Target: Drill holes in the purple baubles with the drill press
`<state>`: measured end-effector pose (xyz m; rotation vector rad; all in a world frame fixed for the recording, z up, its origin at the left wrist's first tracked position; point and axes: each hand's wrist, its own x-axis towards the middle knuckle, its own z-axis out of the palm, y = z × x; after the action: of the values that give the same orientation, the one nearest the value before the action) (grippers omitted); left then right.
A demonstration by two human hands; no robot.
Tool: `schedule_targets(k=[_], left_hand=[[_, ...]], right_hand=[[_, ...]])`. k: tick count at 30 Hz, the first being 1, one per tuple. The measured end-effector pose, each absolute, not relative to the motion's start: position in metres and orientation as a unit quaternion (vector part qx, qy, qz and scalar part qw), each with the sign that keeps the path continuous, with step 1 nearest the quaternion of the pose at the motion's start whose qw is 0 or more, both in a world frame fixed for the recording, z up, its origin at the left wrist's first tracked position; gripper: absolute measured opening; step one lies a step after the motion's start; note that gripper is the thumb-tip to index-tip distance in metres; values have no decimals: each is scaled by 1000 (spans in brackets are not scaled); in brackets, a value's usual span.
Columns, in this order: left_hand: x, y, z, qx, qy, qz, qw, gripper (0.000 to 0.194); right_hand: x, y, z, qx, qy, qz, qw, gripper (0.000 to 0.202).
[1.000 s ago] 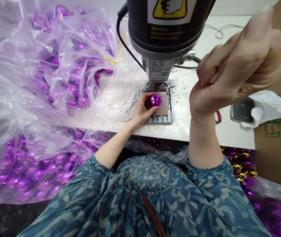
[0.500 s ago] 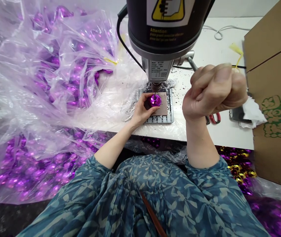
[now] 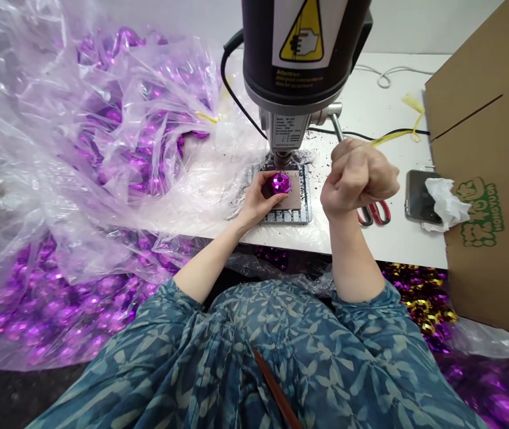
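Observation:
A shiny purple faceted ball is pinched between the thumb and fingers of my left hand. It rests on a brown board that lies on the slotted metal base of a drill press. The drill chuck is directly above the ball; I cannot tell how deep the bit sits. To the right, my right hand is closed in a fist around the press's lever, whose end is hidden in the fingers.
Clear plastic bags of purple balls fill the left side. Red-and-black handled scissors, a phone and crumpled tissue lie right of my right hand. A cardboard box stands at the right edge. Dark shavings surround the base.
My right hand has moved left and away from the camera with the lever. My left hand still holds the ball in place. The view has shifted slightly.

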<state>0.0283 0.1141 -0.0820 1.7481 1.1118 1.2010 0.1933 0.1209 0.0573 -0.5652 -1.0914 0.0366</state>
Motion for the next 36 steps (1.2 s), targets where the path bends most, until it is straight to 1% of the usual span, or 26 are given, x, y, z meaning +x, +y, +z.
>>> schedule_targets(k=[3,7,9,11,14,16,18,20,21,22,23,25,27,29,30,32,34,35,36], left_hand=[[31,116,-83,670,435,470,376,66],[34,117,-83,661,448,492,348,65],[34,108,-83,657,469,509,298,63],[30,88,-84,670,466,533,224,61],[21,41,-93,752,343,546,137,59],[13,5,-103,834,224,493,109,56],[6,-26,-113,909,163,372,95,41],[1,-45,-121,951,180,235,88,29],[-1,-51,-124,957,204,185,92,29],[-2,-53,-126,956,223,160,99,33],[-4,-51,-126,953,230,166,109,37],[-10,-38,-120,934,216,256,128,42],[-21,-7,-107,885,238,380,125,34],[-39,43,-87,812,338,462,108,21],[-50,73,-75,775,402,477,104,20],[-73,139,-53,713,531,445,105,22],[-93,200,-35,679,632,354,117,15],[-101,224,-29,659,672,311,128,14],[-107,244,-24,644,699,278,139,19]], right_hand=[[188,127,70,-270,-499,4,823,79],[181,149,118,-255,-480,10,839,70],[178,162,140,-247,-465,27,850,63],[177,173,153,-248,-457,44,853,62],[177,181,156,-226,-434,77,869,65],[178,183,153,-201,-426,104,876,66],[179,182,150,-177,-418,117,883,57],[180,179,152,-170,-413,129,885,41],[181,175,154,-174,-414,137,883,36],[182,172,156,-183,-420,151,876,33],[183,167,159,-190,-428,161,869,34],[185,159,163,-198,-445,175,856,39],[186,153,165,-206,-457,179,847,42],[186,149,166,-209,-460,177,844,43],[185,147,166,-211,-462,179,843,43],[185,146,166,-207,-465,182,842,42],[185,146,164,-203,-467,185,841,42],[186,147,163,-200,-468,186,840,43],[186,148,162,-192,-468,182,843,44]])
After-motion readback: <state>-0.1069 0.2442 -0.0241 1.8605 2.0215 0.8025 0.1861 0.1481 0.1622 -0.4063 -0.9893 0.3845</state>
